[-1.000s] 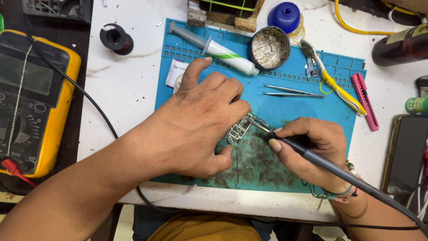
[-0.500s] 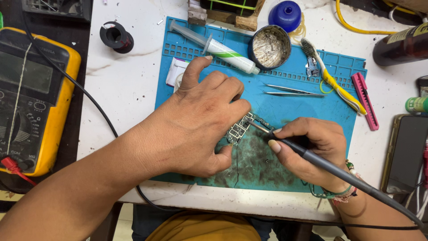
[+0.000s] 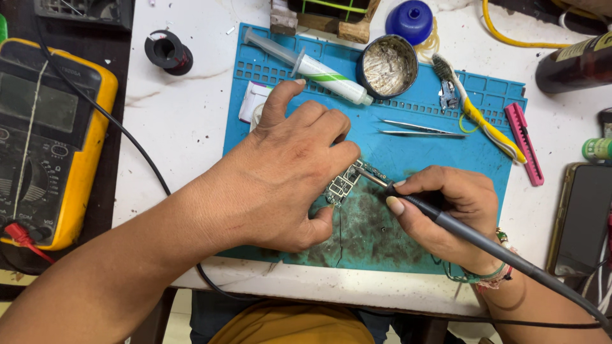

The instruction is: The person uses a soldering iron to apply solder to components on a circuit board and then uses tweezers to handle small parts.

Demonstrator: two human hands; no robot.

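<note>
A small green circuit board (image 3: 345,183) with silvery shields lies on the blue silicone work mat (image 3: 421,150), partly hidden under the left hand (image 3: 287,172), whose grip presses down on its near edge. Far left of that grip sits a yellow-cased multimeter (image 3: 54,137) on the white worktop (image 3: 178,121); above it lie a white syringe with a green stripe (image 3: 315,67) and a round tin of wire wool (image 3: 387,65). The right hand (image 3: 446,213), just right of the board, has its grip closed pen-like around a black soldering iron (image 3: 459,226), tip touching the board. Steel tweezers (image 3: 421,129) lie above it.
</note>
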